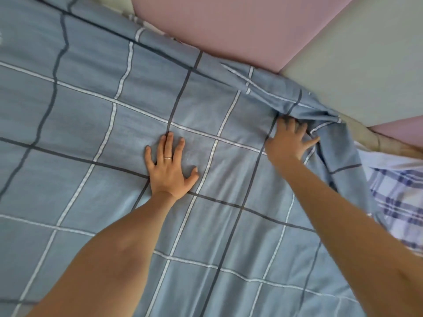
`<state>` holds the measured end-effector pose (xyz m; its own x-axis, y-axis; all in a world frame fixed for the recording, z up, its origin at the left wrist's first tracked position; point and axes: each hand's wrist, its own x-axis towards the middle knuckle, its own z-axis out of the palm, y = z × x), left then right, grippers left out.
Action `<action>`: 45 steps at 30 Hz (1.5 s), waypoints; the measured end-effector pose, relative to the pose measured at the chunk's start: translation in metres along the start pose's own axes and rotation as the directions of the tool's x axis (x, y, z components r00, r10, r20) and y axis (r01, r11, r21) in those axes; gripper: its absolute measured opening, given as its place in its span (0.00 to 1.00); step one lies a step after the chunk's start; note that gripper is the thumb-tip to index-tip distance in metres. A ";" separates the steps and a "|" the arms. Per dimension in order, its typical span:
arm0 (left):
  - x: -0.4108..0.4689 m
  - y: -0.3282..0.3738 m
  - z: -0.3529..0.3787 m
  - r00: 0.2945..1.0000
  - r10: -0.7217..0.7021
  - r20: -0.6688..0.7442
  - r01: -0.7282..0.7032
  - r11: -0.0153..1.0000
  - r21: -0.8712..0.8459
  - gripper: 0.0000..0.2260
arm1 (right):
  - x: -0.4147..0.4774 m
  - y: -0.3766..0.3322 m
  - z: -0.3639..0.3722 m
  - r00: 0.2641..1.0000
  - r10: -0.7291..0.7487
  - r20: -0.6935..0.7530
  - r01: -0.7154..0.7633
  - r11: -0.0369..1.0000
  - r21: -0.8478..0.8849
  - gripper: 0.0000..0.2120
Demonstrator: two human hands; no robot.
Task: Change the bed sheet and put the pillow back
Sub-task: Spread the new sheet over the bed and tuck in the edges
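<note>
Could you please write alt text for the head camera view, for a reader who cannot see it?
Seen from above, a person's left hand presses flat on a blue checked bed sheet while the right hand pushes a bunched fold of it toward the padded pink and grey headboard. A white and purple plaid fabric shows at the right edge.

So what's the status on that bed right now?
Left hand flat, open on blue checked sheet. Right hand pushing bunched sheet corner toward padded headboard. Purple plaid fabric showing at the right edge.
</note>
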<state>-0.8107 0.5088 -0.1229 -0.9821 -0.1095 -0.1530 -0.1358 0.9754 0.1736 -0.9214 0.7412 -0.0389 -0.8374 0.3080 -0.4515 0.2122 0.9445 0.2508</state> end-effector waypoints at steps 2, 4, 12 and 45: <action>-0.001 0.000 -0.004 0.998 -0.009 0.061 0.008 1.000 0.016 0.36 | -0.063 -0.026 0.036 0.983 -0.138 -0.119 0.146 0.987 0.065 0.31; -0.004 -0.001 -0.010 0.992 -0.002 0.126 0.000 1.000 0.012 0.36 | -0.148 -0.033 0.092 0.880 -0.427 -0.206 0.446 0.893 0.053 0.32; -0.116 0.038 -0.024 0.943 -0.049 0.328 0.082 0.993 -0.086 0.35 | -0.177 0.217 0.192 0.898 -0.438 0.037 0.439 0.888 -0.135 0.36; -0.246 0.479 0.062 0.661 -0.160 0.733 -0.005 0.976 0.217 0.77 | -0.142 0.544 0.261 0.993 0.107 -0.058 -0.094 0.978 0.187 0.30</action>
<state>-0.6264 1.0150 -0.0619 -0.5320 -0.0879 -0.8421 -0.0990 0.9942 -0.0413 -0.5553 1.2413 -0.0619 -0.8378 0.3999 -0.3718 0.3804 0.9159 0.1280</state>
